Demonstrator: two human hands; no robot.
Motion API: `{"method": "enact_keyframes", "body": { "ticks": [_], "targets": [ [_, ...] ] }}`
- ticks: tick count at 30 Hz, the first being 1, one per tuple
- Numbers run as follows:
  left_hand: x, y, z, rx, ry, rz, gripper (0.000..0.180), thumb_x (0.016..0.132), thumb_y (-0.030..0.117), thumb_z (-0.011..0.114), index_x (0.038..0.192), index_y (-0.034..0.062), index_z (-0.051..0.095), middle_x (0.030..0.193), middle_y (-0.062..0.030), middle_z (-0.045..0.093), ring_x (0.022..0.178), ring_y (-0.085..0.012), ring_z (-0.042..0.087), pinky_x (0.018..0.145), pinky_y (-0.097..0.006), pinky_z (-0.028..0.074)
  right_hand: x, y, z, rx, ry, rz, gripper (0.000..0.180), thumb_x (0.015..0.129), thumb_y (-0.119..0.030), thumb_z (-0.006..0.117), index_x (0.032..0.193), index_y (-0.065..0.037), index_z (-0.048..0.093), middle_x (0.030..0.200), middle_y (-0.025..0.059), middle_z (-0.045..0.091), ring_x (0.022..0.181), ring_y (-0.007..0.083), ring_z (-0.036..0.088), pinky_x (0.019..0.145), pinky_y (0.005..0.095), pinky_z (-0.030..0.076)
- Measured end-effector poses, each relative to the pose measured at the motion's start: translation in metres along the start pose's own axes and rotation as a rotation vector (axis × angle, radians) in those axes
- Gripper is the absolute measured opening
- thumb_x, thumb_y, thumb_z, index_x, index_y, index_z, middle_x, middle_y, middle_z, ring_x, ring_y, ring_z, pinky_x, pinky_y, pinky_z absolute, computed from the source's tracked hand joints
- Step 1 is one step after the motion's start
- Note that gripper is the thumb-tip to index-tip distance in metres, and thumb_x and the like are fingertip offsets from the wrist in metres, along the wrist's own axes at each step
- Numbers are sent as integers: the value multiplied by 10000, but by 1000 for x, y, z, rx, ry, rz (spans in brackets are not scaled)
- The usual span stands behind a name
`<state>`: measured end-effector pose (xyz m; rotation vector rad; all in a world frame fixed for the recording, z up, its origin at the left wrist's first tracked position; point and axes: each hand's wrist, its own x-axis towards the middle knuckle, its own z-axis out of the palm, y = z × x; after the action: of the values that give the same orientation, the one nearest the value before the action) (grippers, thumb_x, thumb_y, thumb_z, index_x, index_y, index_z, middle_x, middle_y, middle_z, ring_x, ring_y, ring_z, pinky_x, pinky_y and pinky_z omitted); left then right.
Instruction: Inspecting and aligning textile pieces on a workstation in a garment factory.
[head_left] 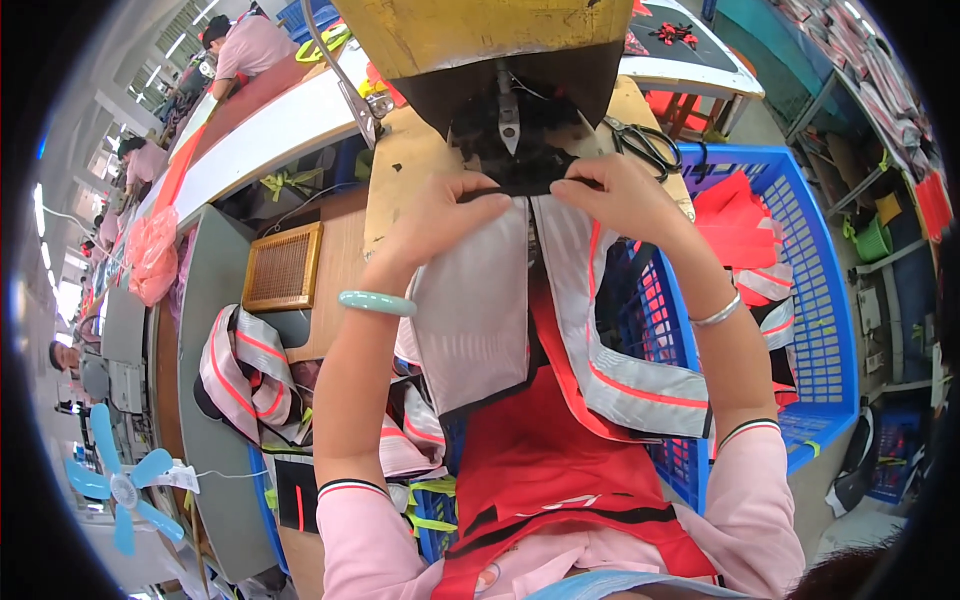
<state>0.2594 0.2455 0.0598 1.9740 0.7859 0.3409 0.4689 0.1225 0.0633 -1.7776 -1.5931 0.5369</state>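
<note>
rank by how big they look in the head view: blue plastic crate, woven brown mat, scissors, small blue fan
1. blue plastic crate
2. woven brown mat and small blue fan: look about alike, and distance differs, so unranked
3. scissors

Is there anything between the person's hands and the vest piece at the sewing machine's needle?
Nothing visible. The left hand and right hand already pinch the black-edged top of the red and grey vest piece directly under the sewing machine head. The scissors lie apart, to the right.
</note>
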Motion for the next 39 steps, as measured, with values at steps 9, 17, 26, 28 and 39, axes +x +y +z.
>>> {"method": "enact_keyframes", "body": {
  "ticks": [9,17,26,28,39],
  "targets": [
    [35,-28,-5,-254,50,-115,290,831,159,718,1043,-34,675,862,-14,675,721,-56,596,655,-200,476,30,21,14,-27,57,-29,345,864,-326,637,840,17,654,608,105,541,546,171,478,545,322,401],
    [43,-30,-11,-357,54,-156,377,806,170,735,1091,-62,651,907,-58,678,790,-105,625,709,-235,498,48,32,16,-15,30,-61,376,874,-349,637,863,26,667,618,67,555,581,132,486,561,315,414],
    [44,-18,-8,-437,150,-137,413,780,175,758,1096,-65,646,945,-98,680,817,-141,638,738,-248,503,54,31,10,78,52,24,376,884,-352,639,894,21,674,641,19,528,619,100,467,580,272,402],
    [45,-21,-12,-447,150,-140,403,781,173,757,1098,-53,651,946,-92,681,817,-138,639,743,-242,500,54,29,12,97,62,30,379,899,-356,630,903,20,676,650,-21,499,617,76,429,564,252,370],
    [-83,-35,-36,-419,142,-12,278,862,221,671,1021,-6,653,821,18,614,728,-46,552,628,-201,421,-170,22,-112,68,369,41,147,885,-181,636,924,-42,662,693,-59,516,584,45,442,497,226,345]
  ]
}}
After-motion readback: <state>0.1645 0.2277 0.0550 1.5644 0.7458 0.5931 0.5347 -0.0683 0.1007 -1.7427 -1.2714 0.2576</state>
